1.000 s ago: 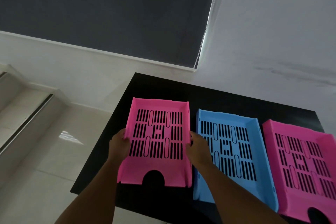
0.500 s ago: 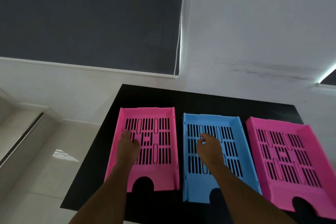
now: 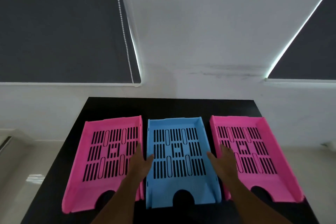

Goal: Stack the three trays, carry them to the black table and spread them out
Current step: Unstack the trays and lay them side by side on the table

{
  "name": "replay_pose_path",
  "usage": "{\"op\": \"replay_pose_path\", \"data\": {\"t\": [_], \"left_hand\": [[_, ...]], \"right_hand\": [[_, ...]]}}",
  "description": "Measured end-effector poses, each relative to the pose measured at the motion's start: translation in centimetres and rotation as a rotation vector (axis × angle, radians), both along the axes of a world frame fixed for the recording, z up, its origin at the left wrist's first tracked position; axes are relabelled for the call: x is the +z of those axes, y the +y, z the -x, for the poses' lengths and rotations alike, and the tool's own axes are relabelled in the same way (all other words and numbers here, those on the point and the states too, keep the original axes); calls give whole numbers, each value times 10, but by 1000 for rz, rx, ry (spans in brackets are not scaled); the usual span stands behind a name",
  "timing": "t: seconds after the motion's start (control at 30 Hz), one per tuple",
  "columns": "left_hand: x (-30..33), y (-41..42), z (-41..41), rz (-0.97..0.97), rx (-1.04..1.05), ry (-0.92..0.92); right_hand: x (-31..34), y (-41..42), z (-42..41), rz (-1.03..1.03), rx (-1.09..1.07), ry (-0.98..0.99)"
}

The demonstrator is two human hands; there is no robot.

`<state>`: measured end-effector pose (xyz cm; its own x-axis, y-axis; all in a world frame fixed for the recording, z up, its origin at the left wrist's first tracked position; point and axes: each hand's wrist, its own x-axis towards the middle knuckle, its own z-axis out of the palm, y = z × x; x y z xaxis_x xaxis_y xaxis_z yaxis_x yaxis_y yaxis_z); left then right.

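Three slotted trays lie side by side on the black table (image 3: 174,107): a pink tray (image 3: 94,169) on the left, a blue tray (image 3: 177,180) in the middle, another pink tray (image 3: 269,169) on the right. My left hand (image 3: 139,162) rests at the blue tray's left wall, thumb over the rim and fingers stretched flat. My right hand (image 3: 224,162) is at the blue tray's right wall, fingers spread over the gap and the right pink tray's edge. Whether either hand grips the blue tray I cannot tell.
The table stands against a white wall (image 3: 209,42). Dark roller blinds (image 3: 60,23) hang at the upper left and upper right, with a bead cord (image 3: 123,29) beside the left one. Pale glossy floor (image 3: 27,169) lies left of the table.
Both hands let go of the left pink tray, now lying on the table, and shifted right to the two sides of the blue tray. My view swung right and centred on the table.
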<state>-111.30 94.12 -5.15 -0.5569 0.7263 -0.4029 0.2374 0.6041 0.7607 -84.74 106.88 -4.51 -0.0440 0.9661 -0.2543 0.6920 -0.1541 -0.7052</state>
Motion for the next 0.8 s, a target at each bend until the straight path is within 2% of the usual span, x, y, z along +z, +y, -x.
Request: {"op": "replay_pose_path", "data": {"t": [0.07, 0.17, 0.3, 0.8], "left_hand": [[-5, -3, -11, -28, -30, 7], [-9, -6, -20, -17, -54, 29], [-8, -4, -21, 31, -61, 118], [-12, 7, -23, 31, 22, 144]], "right_hand": [[-5, -4, -7, 110, -1, 102], [-13, -9, -14, 119, 38, 167], [-15, -10, -17, 84, 40, 157], [-21, -12, -13, 28, 47, 163]]}}
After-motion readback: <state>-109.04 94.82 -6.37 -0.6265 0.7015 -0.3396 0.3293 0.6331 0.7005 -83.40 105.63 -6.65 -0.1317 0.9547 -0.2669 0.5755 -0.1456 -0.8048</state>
